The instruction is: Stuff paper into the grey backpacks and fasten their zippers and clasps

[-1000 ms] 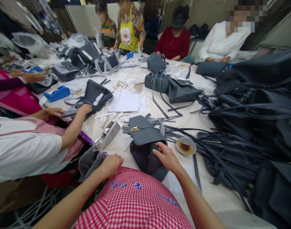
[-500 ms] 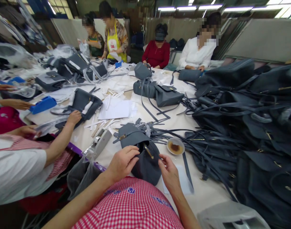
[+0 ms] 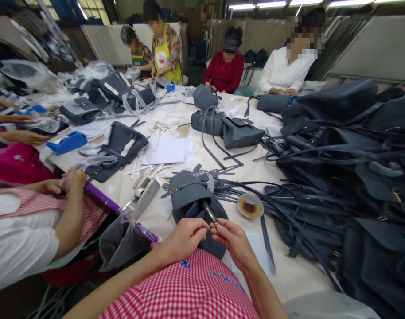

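A dark grey-blue leather backpack [image 3: 185, 199] with a buckled flap lies in front of me at the table edge. Its gold-toned zipper [image 3: 210, 212] runs out from under the flap toward my fingers. Thumb and fingers of my right hand [image 3: 234, 239] pinch the near end of that zipper. My left hand [image 3: 185, 237] is curled closed just beside it, fingertips almost touching the right ones; what it grips, if anything, is hidden. Just beyond my right hand stands a small round dish [image 3: 251, 206] with brown liquid in it.
A large heap of similar bags [image 3: 325, 177] fills the right side. White paper [image 3: 165, 150] and strips lie mid-table, with finished-looking bags [image 3: 242, 132] beyond. A tape dispenser [image 3: 142, 195] stands at left. A co-worker's hands [image 3: 71, 181] work beside me; several people sit or stand opposite.
My hands have come together at the zipper's near end; before, they were apart on either side of the bag. The neighbour's hand has drawn back from the bag at left.
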`<control>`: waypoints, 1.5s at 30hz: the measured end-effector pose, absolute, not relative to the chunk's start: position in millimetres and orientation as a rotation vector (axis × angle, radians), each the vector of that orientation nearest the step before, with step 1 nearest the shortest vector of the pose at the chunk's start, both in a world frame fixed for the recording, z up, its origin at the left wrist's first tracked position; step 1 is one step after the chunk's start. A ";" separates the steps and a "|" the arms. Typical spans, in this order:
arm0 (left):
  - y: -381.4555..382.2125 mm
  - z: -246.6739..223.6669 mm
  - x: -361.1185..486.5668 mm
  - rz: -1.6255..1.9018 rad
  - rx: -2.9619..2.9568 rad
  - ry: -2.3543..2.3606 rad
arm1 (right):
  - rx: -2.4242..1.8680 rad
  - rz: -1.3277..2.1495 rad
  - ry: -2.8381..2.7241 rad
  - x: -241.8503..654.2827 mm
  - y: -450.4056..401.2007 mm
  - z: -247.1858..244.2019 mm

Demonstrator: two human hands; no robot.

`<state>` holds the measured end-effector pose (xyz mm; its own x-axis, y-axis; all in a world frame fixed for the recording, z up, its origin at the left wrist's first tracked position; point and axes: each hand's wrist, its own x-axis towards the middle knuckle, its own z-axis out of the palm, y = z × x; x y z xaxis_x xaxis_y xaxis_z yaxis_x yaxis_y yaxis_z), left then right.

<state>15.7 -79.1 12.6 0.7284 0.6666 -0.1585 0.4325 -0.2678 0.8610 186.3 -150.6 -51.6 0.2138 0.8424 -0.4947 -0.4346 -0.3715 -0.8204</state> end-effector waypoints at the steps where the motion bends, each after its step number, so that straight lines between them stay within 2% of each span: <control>1: -79.5 8.4 19.0 0.214 1.776 0.874 | -1.349 1.443 -0.411 185.9 -152.3 -48.6; 8: -63.2 -19.5 45.9 0.251 1.074 0.995 | -1.407 1.309 -0.510 180.9 -154.7 -35.8; 17: -56.8 -27.0 58.5 0.166 0.704 0.860 | -1.218 1.465 -0.132 177.5 -155.7 -35.1; 29: -65.7 -27.8 57.8 0.262 0.683 0.965 | -1.320 1.462 -0.424 174.0 -159.7 -44.3; 35: -68.2 -27.9 59.9 0.300 0.690 0.982 | -1.525 1.285 -0.754 175.1 -172.2 -48.5; 41: -68.6 -27.7 59.9 0.272 0.684 0.984 | -1.525 1.150 -0.550 176.7 -171.5 -47.0; 45: -69.8 -28.5 62.8 0.264 0.708 1.021 | -1.558 1.061 -0.706 171.6 -167.3 -50.5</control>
